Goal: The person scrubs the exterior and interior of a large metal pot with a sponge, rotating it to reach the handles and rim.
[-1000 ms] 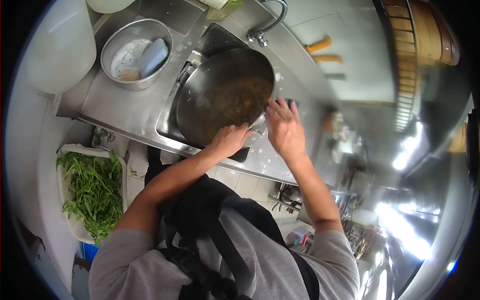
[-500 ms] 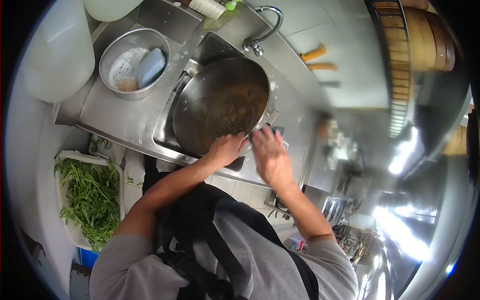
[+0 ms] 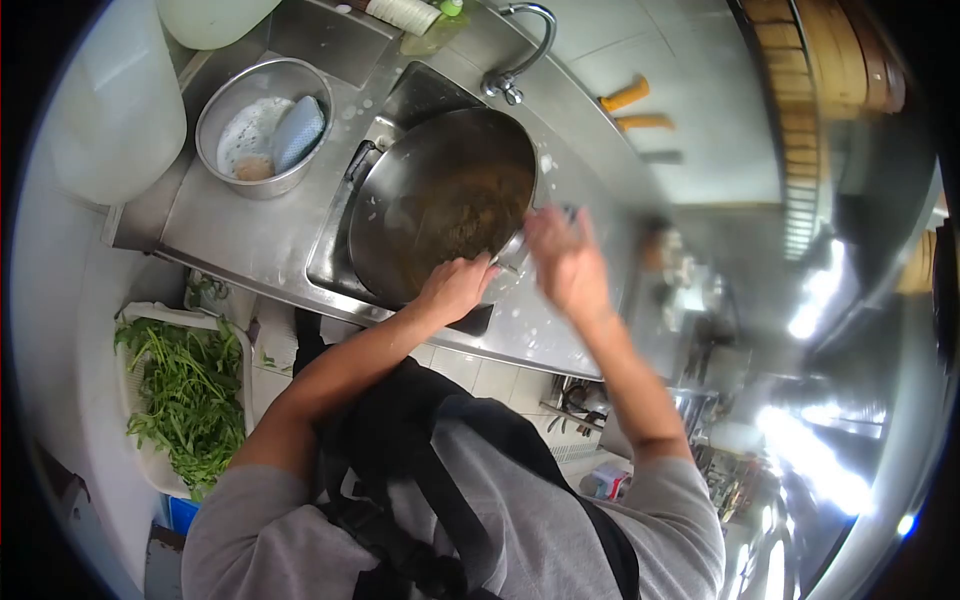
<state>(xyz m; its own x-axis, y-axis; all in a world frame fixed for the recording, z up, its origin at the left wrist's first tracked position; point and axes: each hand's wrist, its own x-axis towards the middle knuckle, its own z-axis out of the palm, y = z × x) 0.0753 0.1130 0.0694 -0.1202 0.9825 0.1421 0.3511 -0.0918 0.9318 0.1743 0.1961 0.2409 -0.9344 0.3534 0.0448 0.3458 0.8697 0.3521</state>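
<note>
A large steel wok (image 3: 420, 190) sits tilted in the sink (image 3: 330, 265), with a little brownish liquid and dark residue at its bottom. A dark handle (image 3: 360, 160) sticks out at its left. My left hand (image 3: 458, 292) is closed on the wok's near rim. My right hand (image 3: 568, 268) is beside the wok's right edge, near a metal fitting on the rim. Motion smears its fingers, and a small dark shape shows at their tips. I cannot make out whether they hold anything.
Left of the sink stands a steel pot (image 3: 205, 150) with foamy water and a blue sponge (image 3: 300, 135). A faucet (image 3: 535, 50) rises behind the wok. Leafy greens (image 3: 190, 390) fill a white basket below left. Orange-handled tools (image 3: 628, 93) are at the wall.
My right hand has moved up and to the right along the wok's edge. My left hand stays on the rim. The wok has shifted slightly.
</note>
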